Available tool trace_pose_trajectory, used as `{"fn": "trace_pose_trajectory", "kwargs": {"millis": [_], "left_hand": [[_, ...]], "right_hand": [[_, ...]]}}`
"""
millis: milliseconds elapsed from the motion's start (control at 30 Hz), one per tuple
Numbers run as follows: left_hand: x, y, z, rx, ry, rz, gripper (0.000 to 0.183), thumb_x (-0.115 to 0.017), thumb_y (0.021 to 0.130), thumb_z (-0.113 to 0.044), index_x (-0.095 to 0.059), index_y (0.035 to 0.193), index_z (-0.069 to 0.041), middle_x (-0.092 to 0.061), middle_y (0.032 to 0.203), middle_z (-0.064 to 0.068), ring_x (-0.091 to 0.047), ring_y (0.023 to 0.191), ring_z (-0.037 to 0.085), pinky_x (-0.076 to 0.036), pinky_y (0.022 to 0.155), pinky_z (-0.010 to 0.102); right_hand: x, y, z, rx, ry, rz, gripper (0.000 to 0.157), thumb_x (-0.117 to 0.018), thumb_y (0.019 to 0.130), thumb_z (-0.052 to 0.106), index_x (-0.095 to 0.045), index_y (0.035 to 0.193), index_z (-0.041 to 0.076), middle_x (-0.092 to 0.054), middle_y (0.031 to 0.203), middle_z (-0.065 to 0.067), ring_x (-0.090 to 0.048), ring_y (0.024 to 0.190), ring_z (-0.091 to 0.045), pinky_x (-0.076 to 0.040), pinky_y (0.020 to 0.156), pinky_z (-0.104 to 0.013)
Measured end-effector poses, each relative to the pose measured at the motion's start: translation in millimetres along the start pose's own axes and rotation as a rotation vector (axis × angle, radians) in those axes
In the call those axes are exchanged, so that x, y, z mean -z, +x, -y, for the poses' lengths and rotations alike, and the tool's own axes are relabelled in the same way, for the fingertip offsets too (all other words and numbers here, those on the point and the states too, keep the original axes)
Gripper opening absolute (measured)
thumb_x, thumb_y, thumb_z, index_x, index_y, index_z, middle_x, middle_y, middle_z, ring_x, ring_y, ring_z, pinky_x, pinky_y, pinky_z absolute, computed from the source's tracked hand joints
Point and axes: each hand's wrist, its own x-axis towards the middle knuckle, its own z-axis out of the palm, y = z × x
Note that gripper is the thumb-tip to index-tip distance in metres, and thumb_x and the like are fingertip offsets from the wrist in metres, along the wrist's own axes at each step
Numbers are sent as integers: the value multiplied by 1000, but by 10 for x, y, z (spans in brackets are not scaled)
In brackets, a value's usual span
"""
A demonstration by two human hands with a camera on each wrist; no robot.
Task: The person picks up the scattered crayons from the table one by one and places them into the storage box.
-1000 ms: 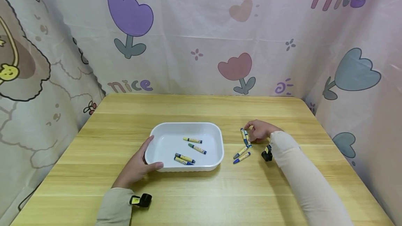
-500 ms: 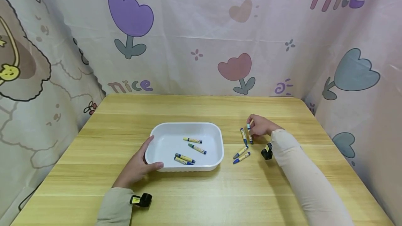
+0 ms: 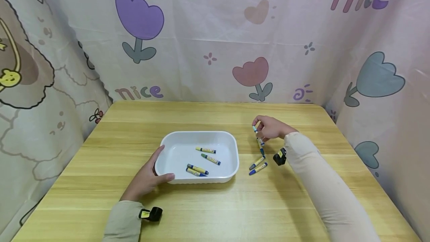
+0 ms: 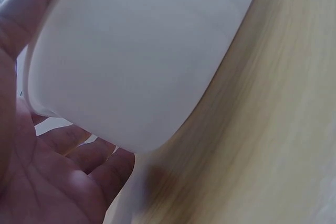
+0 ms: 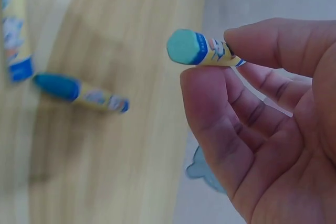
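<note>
Pale-turquoise crayon (image 3: 255, 129): in the head view the right hand (image 3: 271, 127) holds it to the right of the white tray (image 3: 201, 180); it overlaps a dark-teal-tipped crayon (image 3: 260, 147), and whether they touch is hard to tell from here. Two more crayons (image 3: 258, 168) lie on the table (image 3: 215, 212) nearby, four crayons (image 3: 211, 159) inside the tray. The left hand (image 3: 146, 178) grips the tray's left end.

In the left wrist view, that hand's fingers bend around the tray's end.

In the right wrist view, thumb and forefinger pinch the crayon's barrel. The step looks like a pick-up; the next move seems to call for a steady pinch and rim clearance.
</note>
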Motion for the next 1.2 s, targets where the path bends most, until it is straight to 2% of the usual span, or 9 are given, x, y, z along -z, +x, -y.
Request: {"fn": "trace_pose_trajectory", "kwargs": {"millis": [167, 367, 567, 833, 1033, 1200], "left_hand": [[-3, 4, 9, 1, -14, 0, 105, -81, 80, -26, -11, 157, -18, -22, 154, 23, -45, 119, 36, -43, 94, 45], [-5, -16, 15, 6, -4, 2, 105, -81, 80, -26, -10, 157, -17, -22, 154, 24, -47, 117, 36, -44, 92, 43], [2, -4, 1, 2, -7, 3, 105, -81, 80, -25, -10, 157, -18, -22, 154, 24, -47, 117, 36, -45, 91, 42], [0, 27, 4, 0, -12, -3, 105, -81, 80, -26, -11, 157, -19, -20, 155, 23, -46, 119, 37, -43, 93, 44], [-11, -24, 25, 24, -15, 8, 106, -82, 79, -25, -10, 157, -17, -20, 154, 24, -47, 118, 37, -45, 91, 40], [-6, -7, 12, 13, -27, 1, 106, -82, 79, -26, -10, 157, -20, -21, 154, 23, -47, 117, 37, -45, 91, 41]], "right_hand": [[-26, 26, 169, 31, -25, 6, 37, -59, 88, -2, -46, 124, -3, -51, 94, -14, -61, 73, -24, -55, 74, -45], [-65, 68, 328, 80, -61, 23, 36, -59, 87, -2, -48, 121, -1, -52, 93, -14, -61, 72, -22, -55, 68, -38], [-97, 116, 459, 81, -53, 45, 35, -58, 89, -1, -48, 123, 1, -52, 97, -15, -63, 74, -23, -55, 73, -41], [-168, 180, 582, 81, -34, 58, 35, -59, 89, -2, -48, 123, 2, -51, 98, -15, -63, 75, -24, -55, 72, -38], [-265, 240, 639, 99, -40, 96, 35, -58, 90, -2, -48, 123, 3, -51, 98, -14, -63, 76, -23, -55, 71, -37], [-283, 268, 710, 112, -71, 77, 34, -59, 90, -2, -50, 122, 4, -52, 98, -15, -62, 75, -23, -55, 68, -33]]}}
